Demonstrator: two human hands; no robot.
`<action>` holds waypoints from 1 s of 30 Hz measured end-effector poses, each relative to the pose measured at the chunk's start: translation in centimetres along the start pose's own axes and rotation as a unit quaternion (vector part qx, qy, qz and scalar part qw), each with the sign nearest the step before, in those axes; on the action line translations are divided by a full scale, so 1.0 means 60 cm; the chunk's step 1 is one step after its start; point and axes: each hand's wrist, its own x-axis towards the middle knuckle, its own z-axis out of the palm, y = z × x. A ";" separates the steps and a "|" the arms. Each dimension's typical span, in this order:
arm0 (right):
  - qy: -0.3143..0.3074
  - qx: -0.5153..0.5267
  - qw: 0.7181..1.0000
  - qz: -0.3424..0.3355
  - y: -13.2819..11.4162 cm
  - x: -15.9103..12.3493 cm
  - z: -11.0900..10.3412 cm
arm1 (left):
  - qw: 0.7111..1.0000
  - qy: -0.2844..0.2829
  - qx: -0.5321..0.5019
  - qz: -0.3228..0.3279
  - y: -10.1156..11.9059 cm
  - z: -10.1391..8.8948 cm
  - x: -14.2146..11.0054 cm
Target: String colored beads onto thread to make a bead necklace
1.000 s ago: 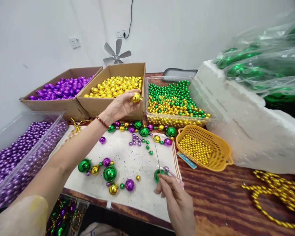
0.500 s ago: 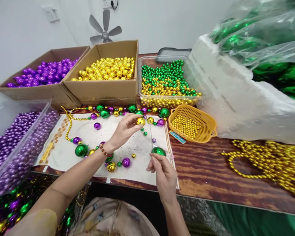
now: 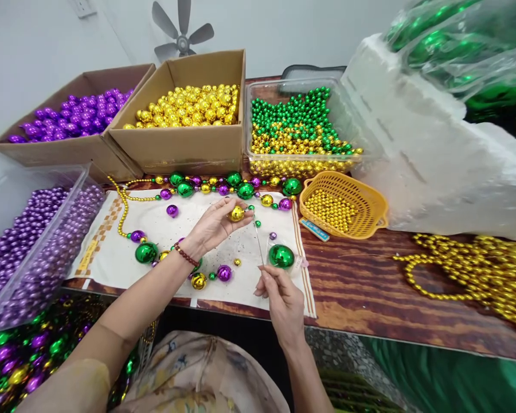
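Note:
My left hand point(image 3: 212, 228) pinches a gold bead point(image 3: 236, 214) over the white cloth point(image 3: 112, 258). A thin needle point(image 3: 258, 243) stands pinched in my right hand point(image 3: 279, 295), its tip close to the gold bead. A large green bead point(image 3: 281, 256) sits on the cloth just above my right hand, by the needle's lower end. Loose green, gold and purple beads point(image 3: 198, 280) lie on the cloth near my left wrist. A strung row of mixed beads point(image 3: 223, 186) runs along the cloth's far edge.
Cardboard boxes of purple beads point(image 3: 69, 117) and gold beads point(image 3: 189, 112) stand at the back. A clear tub point(image 3: 301, 132) holds green and gold beads. A yellow basket point(image 3: 344, 206) is at right. Purple beads fill a clear bin point(image 3: 34, 241) at left. Gold strands point(image 3: 477, 275) lie right.
My left hand brought the gold bead from the gold box down to the needle tip over the cloth. My right hand raised the needle slightly. The view tilted downward.

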 end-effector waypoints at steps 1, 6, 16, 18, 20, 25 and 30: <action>-0.001 0.000 1.000 0.000 0.001 -0.002 0.000 | 1.000 0.007 -0.018 -0.005 -0.002 0.000 0.001; -0.038 -0.001 0.999 0.015 0.002 -0.007 0.004 | 0.997 0.065 -0.043 -0.026 -0.013 0.002 0.004; -0.043 -0.019 0.999 -0.005 -0.005 -0.016 0.002 | 0.987 0.093 -0.117 -0.067 -0.007 0.008 0.009; -0.056 -0.032 0.998 -0.014 -0.008 -0.017 0.003 | 0.986 0.093 -0.123 -0.060 -0.007 0.015 0.006; -0.069 -0.041 0.997 -0.017 -0.009 -0.017 0.004 | 0.986 0.091 -0.131 -0.049 -0.007 0.022 0.002; -0.072 -0.051 0.996 -0.014 -0.011 -0.018 0.006 | 0.991 0.078 -0.111 -0.015 -0.009 0.033 -0.005; -0.069 -0.058 0.996 -0.019 -0.009 -0.019 0.006 | 0.989 0.075 -0.123 -0.009 -0.013 0.032 -0.006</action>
